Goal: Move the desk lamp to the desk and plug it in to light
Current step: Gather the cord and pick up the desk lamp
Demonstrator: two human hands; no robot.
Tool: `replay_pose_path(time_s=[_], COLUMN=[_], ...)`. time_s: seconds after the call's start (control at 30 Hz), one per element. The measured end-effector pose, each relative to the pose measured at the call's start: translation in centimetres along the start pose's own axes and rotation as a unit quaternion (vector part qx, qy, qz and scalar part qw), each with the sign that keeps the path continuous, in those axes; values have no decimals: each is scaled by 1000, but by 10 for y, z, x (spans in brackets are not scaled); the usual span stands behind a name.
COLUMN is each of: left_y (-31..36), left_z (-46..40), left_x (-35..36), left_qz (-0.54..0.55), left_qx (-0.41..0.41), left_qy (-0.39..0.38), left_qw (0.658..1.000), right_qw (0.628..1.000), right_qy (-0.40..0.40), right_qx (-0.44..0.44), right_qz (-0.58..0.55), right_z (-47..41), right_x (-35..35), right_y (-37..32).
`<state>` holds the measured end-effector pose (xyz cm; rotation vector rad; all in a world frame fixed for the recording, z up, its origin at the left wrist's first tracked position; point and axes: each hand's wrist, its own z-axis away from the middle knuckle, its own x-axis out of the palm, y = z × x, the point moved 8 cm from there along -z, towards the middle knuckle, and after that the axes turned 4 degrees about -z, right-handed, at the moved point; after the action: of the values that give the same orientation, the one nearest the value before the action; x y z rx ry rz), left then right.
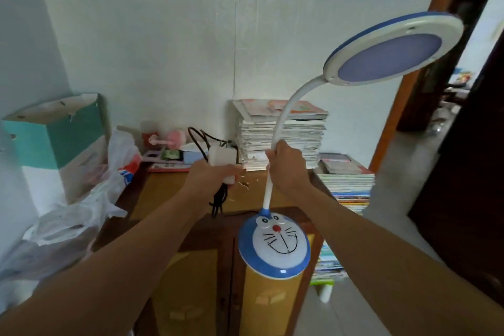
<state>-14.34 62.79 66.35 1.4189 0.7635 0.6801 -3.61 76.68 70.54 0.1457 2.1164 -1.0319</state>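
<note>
The desk lamp has a round blue base (274,248) with a white cartoon cat face, a white gooseneck (283,112) and a round blue-and-white head (392,49). It hangs in the air in front of a wooden cabinet (169,188), base tilted toward me. My right hand (287,166) is closed around the lower gooseneck. My left hand (215,173) grips the white plug adapter (222,157), and the bundled black cord (219,199) dangles below it. No wall socket is in view.
On the cabinet stand a tall stack of books (281,133), small toys (166,139) and a black cable loop (199,139). A lower book pile (346,183) sits to the right. A teal box (54,139) and plastic bags (81,213) lie left. A doorway (463,90) opens on the right.
</note>
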Motion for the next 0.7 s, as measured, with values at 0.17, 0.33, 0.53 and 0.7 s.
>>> replay_pose_path(time_s=[0.17, 0.33, 0.53, 0.7], left_y=[8, 14, 22, 27], left_z=[17, 44, 93, 141], left_x=[74, 148, 246, 333], left_qz=[16, 11, 27, 0], left_qx=[-11, -6, -17, -3], left_qy=[-93, -156, -233, -282], left_qw=[995, 988, 972, 960], right_qw=[998, 992, 982, 968], right_qy=[38, 65, 104, 136], right_qx=[49, 85, 151, 198], right_qz=[27, 73, 52, 71], right_z=[21, 44, 84, 129], right_x=[-62, -120, -198, -275], right_y=[44, 90, 158, 212])
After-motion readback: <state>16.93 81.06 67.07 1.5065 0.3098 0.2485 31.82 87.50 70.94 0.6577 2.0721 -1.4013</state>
